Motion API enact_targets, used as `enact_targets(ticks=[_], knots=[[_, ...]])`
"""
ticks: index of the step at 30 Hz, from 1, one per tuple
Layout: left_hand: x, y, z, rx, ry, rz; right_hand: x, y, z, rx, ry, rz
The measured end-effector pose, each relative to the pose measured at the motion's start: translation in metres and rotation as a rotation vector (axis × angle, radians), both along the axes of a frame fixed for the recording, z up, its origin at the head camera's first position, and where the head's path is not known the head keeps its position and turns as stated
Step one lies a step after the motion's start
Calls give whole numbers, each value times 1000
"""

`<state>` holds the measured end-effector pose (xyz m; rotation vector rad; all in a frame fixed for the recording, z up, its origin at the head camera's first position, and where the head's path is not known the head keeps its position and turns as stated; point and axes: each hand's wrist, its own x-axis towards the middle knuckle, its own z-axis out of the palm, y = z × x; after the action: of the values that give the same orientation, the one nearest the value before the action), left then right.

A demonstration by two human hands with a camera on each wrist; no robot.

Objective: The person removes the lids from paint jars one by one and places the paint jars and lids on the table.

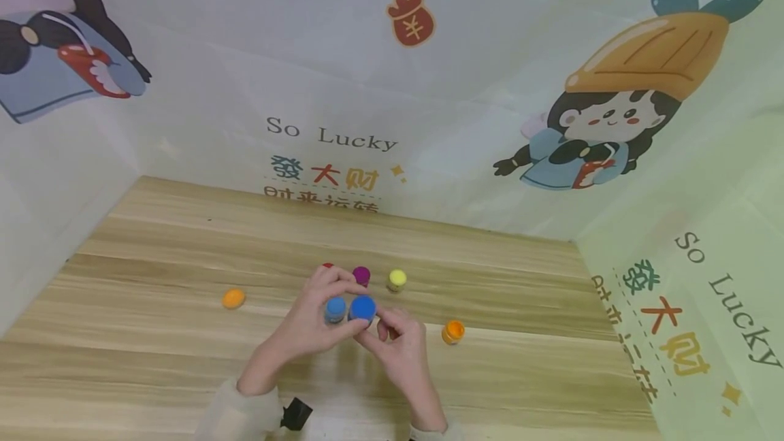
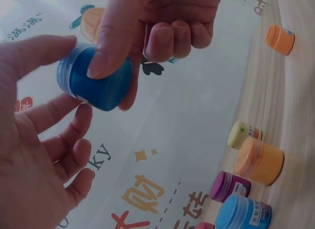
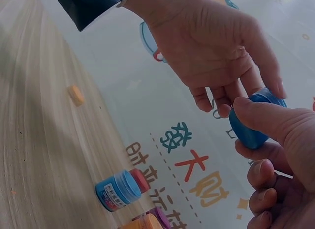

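Observation:
Both hands hold one small blue paint jar [image 1: 363, 308] up off the table. My left hand [image 1: 312, 318] pinches the ribbed clear lid end [image 2: 69, 66] between thumb and forefinger, its other fingers loosely bent. On the body of the jar [image 3: 251, 130], the thumb and forefinger of my right hand [image 1: 401, 352] grip from the opposite side, with the remaining fingers curled in. A lighter blue jar [image 1: 335, 309] stands on the table, seen between the left thumb and fingers in the head view.
Purple [image 1: 361, 275], yellow [image 1: 397, 280] and partly hidden red [image 1: 328, 266] jars stand farther back. An orange jar [image 1: 454, 332] is at right, an orange lid [image 1: 233, 299] at left. Another orange jar [image 2: 260, 161] shows in the left wrist view. Printed cloth walls [image 1: 459, 155] surround the table.

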<state>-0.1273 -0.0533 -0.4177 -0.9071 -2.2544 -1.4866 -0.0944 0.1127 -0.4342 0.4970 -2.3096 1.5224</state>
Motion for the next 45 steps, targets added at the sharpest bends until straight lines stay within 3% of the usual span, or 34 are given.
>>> enact_targets(ticks=[9, 13, 18, 26, 31, 34, 37, 40, 45], knots=[[-1, 3, -3, 34, 41, 46, 14, -8, 35, 6, -69, -10], [0, 5, -3, 50, 71, 84, 8, -6, 20, 3, -30, -17], [2, 7, -2, -1, 100, 144, 1, -2, 1, -7, 32, -16], [1, 0, -2, 50, 91, -3, 1, -2, 2, -8, -43, -34], [2, 0, -2, 17, 49, 33, 1, -1, 1, 3, -17, -24], [2, 0, -2, 11, 37, 18, 3, -2, 5, -10, 21, -4], [0, -1, -4, 23, 54, -13, 9, -5, 19, -16, -8, -6], [-1, 0, -4, 32, 75, -6, 15, -8, 36, -8, -68, -20], [0, 3, -4, 59, 75, 20, 13, -8, 32, -6, -63, -17]])
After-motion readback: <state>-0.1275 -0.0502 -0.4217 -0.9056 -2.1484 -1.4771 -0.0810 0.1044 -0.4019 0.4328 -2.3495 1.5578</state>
